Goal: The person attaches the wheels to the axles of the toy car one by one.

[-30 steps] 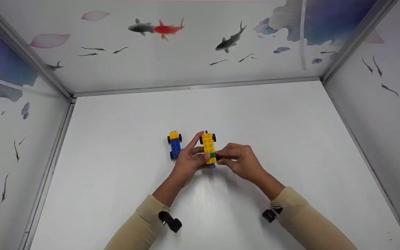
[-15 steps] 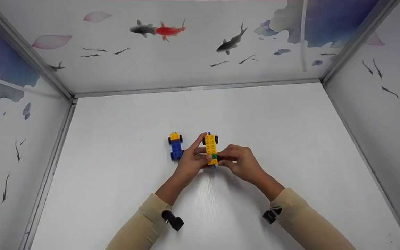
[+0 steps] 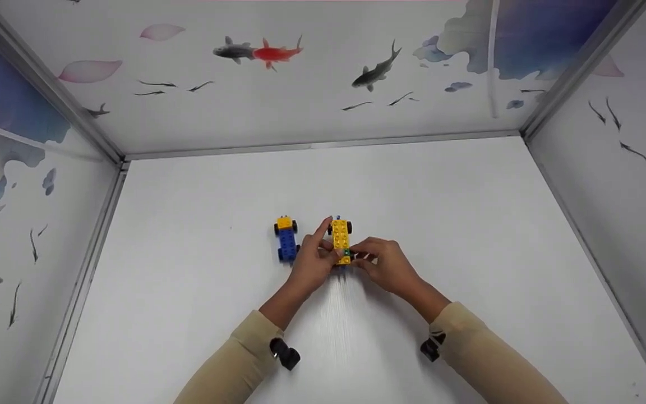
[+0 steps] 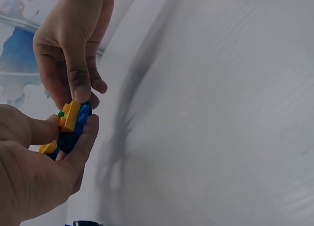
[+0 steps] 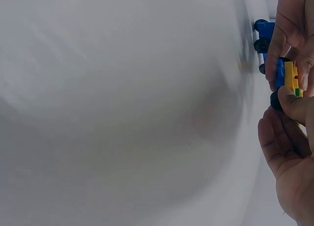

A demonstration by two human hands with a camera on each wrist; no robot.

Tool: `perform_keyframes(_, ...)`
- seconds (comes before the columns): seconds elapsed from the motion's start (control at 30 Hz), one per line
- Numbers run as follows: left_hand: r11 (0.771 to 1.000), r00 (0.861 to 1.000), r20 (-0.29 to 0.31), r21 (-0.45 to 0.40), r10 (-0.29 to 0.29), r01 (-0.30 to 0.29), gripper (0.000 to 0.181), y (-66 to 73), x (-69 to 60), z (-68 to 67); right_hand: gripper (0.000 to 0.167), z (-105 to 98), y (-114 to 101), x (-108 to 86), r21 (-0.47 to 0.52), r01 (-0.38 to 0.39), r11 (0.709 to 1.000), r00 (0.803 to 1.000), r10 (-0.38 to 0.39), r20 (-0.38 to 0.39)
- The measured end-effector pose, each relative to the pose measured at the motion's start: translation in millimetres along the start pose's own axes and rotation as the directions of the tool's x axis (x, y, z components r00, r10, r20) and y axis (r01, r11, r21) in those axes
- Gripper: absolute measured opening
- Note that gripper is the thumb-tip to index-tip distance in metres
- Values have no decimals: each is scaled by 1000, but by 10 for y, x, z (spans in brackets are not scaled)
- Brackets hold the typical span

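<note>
A toy car (image 3: 340,231) of building bricks, with a yellow studded top, a blue base, black wheels and one green brick (image 3: 346,252), is held between both hands. My left hand (image 3: 312,265) grips it from the left, thumb over the near end and index finger stretched along its side. From the right, my right hand (image 3: 391,266) pinches a black wheel (image 5: 275,101) at the car's near end, with the thumb partly covering it. A second toy car (image 3: 287,238), blue with a yellow front brick, stands on the table just left of my left hand.
The white table (image 3: 216,314) is enclosed by a back wall (image 3: 323,118) and two side walls printed with fish and petals. Metal strips run along their edges. A black strap-on device (image 3: 285,353) sits on each sleeve cuff.
The whole head view has shifted slightly. Both hands keep their hold on the yellow-topped car, which looks a little shorter, lowered or tilted. The blue car stays standing.
</note>
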State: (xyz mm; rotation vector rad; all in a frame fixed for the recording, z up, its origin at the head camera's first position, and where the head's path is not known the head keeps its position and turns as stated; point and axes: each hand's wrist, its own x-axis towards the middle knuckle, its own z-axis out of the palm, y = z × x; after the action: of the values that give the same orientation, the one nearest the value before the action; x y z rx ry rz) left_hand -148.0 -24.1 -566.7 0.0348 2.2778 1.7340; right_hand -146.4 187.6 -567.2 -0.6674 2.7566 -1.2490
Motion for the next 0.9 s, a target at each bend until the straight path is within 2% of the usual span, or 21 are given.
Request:
perform_keyframes(0.23,995,998,-31,89,49,-46,71,-27,-11,0,28,53,1,75,-51,-23,998,1000,23,5)
perform_keyframes(0.5,975,994,-59,210,90,-76,60,-51,-40,13,27,84,55,105,-136,-22,990,1000,22,-6)
perform_keyframes(0.77,983,999,-19,180,34,-30,67,-55,-48,17,26,107,64,124,-151,-75,986,996,80,27)
perform_keyframes(0.9,984,999,-1,172,40,-39,67,-63,-69,20,26,129,87,124,-167,-92,982,995,98,28)
